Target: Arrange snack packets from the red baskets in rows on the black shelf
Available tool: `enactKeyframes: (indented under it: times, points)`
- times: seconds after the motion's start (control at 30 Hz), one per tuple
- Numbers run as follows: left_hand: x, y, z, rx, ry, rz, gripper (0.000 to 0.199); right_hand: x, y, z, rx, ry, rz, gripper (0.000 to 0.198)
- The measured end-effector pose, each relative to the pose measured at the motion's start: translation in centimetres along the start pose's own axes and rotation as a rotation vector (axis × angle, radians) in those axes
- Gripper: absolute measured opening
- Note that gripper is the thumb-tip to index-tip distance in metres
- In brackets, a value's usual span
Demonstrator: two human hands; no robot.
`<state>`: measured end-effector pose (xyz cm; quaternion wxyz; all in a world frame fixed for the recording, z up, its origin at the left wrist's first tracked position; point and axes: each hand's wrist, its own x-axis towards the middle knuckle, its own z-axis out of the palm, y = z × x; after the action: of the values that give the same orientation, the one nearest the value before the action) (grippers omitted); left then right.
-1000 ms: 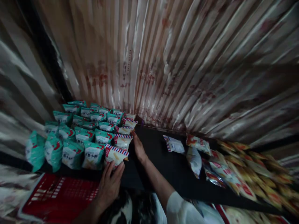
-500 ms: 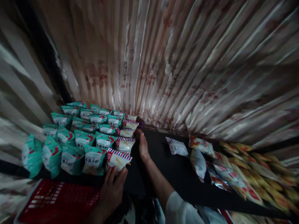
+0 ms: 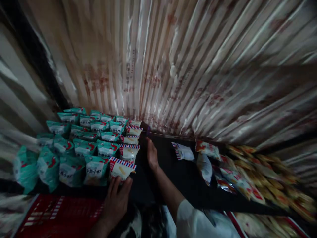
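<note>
My left hand [image 3: 118, 195] rests its outstretched fingers against the lower front of a white snack bag [image 3: 122, 169] with a red-and-blue striped top edge. That bag is the nearest in a front-to-back row of similar white bags [image 3: 129, 152]. To the right of the row, my right hand [image 3: 152, 152] is held upright on its edge, fingers straight, palm facing the bags with a small gap between. Left of the white row stand several rows of teal snack bags [image 3: 96, 170], upright and close together on a black shelf [image 3: 168, 172].
On the shelf's right side lie a loose striped bag [image 3: 183, 152], a white bag [image 3: 205, 168], orange-and-white bags [image 3: 207, 148] and many yellow bags [image 3: 269, 175]. A red crate [image 3: 61, 215] sits below at the front left. Plastic-wrapped corrugated sheeting [image 3: 158, 66] closes the back.
The view has turned slightly right, so the bags sit further left. My right hand is a little farther from the white row; my left hand remains at the front bag.
</note>
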<state>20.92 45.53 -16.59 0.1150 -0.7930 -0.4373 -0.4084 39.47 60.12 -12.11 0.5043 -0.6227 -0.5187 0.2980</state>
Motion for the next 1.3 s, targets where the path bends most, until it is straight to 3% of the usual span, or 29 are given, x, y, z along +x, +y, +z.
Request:
enactKeyframes:
  times: [0.17, 0.27, 0.4, 0.5, 0.7, 0.8, 1.0, 1.17, 1.3]
  points:
    - [-0.1, -0.2, -0.2, -0.010, -0.030, -0.008, 0.035, -0.5, 0.4, -5.8, -0.592, 0.270, -0.255, 0.040]
    - [-0.5, -0.5, -0.3, 0.005, -0.038, 0.026, 0.042, -0.7, 0.6, -9.9, -0.938, 0.336, -0.140, 0.046]
    - [-0.8, 0.2, -0.7, -0.005, -0.026, 0.090, 0.054, -1.7, 1.0, -13.7, -1.116, 0.191, 0.112, 0.054]
    - [-0.2, 2.1, -1.4, -0.068, -0.061, 0.175, 0.052, -3.0, 0.9, -14.7, -1.106, 0.084, 0.057, 0.056]
    - [3.3, 6.1, -2.4, -0.298, -0.148, 0.148, 0.049, -6.0, -2.1, -14.6, -0.848, -0.077, -0.124, 0.057]
    - [4.6, 7.1, -1.9, -0.425, -0.169, 0.000, 0.047, -7.0, -4.3, -15.3, -0.526, -0.170, -0.034, 0.048]
    - [5.5, 8.2, -0.2, -0.620, -0.263, -0.385, 0.046, -8.4, -7.2, -17.3, 0.141, -0.360, 0.313, 0.045]
    - [6.1, 8.5, 0.5, -0.838, -0.389, -0.644, 0.054, -9.3, -7.6, -17.5, 0.298, -0.394, 0.354, 0.043]
    - [6.5, 8.5, 0.9, -0.949, -0.389, -0.858, 0.045, -9.4, -7.0, -16.8, 0.372, -0.302, 0.400, 0.044]
